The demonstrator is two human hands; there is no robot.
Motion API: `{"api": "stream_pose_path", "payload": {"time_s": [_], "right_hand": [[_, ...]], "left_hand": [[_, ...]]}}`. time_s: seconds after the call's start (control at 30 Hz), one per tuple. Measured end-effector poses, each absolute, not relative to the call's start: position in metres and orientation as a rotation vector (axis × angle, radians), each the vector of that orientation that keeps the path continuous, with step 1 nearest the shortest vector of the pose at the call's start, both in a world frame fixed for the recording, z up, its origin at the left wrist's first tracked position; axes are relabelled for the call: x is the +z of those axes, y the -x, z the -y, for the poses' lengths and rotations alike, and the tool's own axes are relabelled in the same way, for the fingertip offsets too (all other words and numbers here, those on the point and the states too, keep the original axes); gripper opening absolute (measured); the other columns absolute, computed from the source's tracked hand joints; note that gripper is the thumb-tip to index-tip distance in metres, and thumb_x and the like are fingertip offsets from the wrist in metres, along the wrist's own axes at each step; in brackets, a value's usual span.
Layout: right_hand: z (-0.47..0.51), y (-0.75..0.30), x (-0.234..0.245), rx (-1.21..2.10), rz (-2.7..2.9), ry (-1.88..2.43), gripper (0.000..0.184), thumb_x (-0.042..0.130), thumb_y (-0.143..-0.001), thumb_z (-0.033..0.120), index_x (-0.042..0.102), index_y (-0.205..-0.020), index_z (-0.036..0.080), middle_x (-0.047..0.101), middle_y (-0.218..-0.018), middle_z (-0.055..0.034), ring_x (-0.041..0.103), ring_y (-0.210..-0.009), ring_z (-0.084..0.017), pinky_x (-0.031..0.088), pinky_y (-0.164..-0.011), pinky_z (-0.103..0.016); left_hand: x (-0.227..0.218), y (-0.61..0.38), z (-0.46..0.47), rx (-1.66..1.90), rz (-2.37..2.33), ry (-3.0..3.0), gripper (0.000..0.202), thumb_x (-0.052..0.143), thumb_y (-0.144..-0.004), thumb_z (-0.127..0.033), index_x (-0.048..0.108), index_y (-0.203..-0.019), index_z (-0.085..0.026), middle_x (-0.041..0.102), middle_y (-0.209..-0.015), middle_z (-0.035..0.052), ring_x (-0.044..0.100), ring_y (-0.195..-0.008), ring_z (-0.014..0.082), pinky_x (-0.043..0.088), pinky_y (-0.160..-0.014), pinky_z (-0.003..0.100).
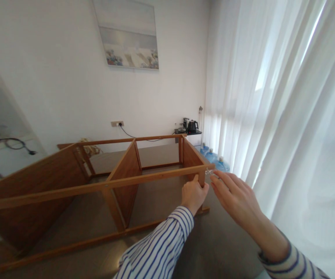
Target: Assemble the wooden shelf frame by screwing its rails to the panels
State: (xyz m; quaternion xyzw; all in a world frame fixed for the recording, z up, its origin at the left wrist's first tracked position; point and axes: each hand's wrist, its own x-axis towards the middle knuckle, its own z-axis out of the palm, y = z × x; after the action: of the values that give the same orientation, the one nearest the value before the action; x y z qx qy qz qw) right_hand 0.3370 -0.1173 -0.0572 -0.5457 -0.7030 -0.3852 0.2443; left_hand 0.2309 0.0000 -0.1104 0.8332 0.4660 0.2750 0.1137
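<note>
A wooden shelf frame (pixel 106 185) lies on its side on a dark table, with a divider panel in its middle. My left hand (pixel 194 195) is closed against the right end post of the frame, thumb up on the top rail. My right hand (pixel 234 195) reaches to the same corner and pinches a small metal tool (pixel 209 171), too small to name, at the rail's end. Both arms wear blue-and-white striped sleeves.
White curtains (pixel 286 116) hang close on the right. Blue water bottles (pixel 213 157) stand on the floor behind the frame. A kettle set (pixel 189 126) sits on a small stand at the back wall, next to a socket with a cable. A painting hangs on the wall.
</note>
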Motion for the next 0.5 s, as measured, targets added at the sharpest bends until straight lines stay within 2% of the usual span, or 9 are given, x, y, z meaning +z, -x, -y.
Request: {"api": "stream_pose_path", "payload": {"time_s": [0.2,0.5], "right_hand": [[0.121,-0.338,-0.04,-1.331,2.054,1.506,0.028,0.049,-0.086,0.009,0.06,-0.112,0.01,0.064,-0.116,-0.0095,0.055,-0.1,-0.025,0.044,-0.079,-0.036],[0.119,-0.342,-0.031,-1.389,2.093,1.541,0.029,0.046,-0.087,0.009,0.058,-0.113,0.01,0.066,-0.101,-0.0109,0.056,-0.092,-0.023,0.039,-0.069,-0.035]], "left_hand": [[-0.109,-0.231,0.0,0.781,-1.377,-2.443,0.034,0.039,-0.087,-0.041,0.061,-0.104,-0.021,0.071,-0.084,0.0078,0.067,-0.082,0.0233,0.045,-0.072,0.03],[-0.107,-0.229,0.001,0.779,-1.349,-2.435,0.032,0.04,-0.087,-0.039,0.061,-0.103,-0.021,0.071,-0.085,0.0073,0.067,-0.082,0.0234,0.046,-0.071,0.03]]}}
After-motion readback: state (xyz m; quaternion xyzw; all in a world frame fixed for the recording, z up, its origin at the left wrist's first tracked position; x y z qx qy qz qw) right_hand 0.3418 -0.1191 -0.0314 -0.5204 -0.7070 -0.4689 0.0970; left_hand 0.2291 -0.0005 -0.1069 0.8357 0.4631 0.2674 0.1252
